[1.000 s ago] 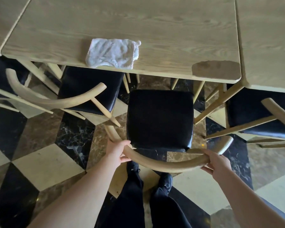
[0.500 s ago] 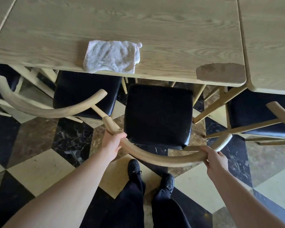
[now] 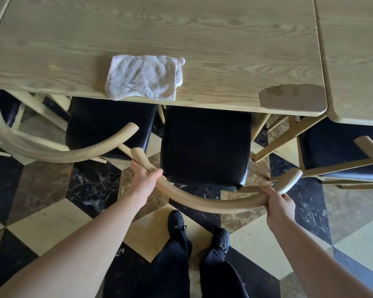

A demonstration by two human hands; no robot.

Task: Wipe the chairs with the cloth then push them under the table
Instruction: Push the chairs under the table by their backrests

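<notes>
Gripping the curved backrest (image 3: 213, 204) of the middle chair (image 3: 206, 145), both hands are closed around the wood: the left hand (image 3: 145, 179) near its left end, the right hand (image 3: 278, 204) near its right end. The pushing step looks to be in hand; the black seat's far edge sits just under the tabletop (image 3: 181, 35) rim, most of it exposed. The cloth (image 3: 143, 77) lies free on the tabletop, overhanging the near edge. A straight shove forward seems called for. Room is tight: the left chair (image 3: 108, 123) has its backrest tip just beside this one's, and a table leg (image 3: 284, 140) slants close on the right.
</notes>
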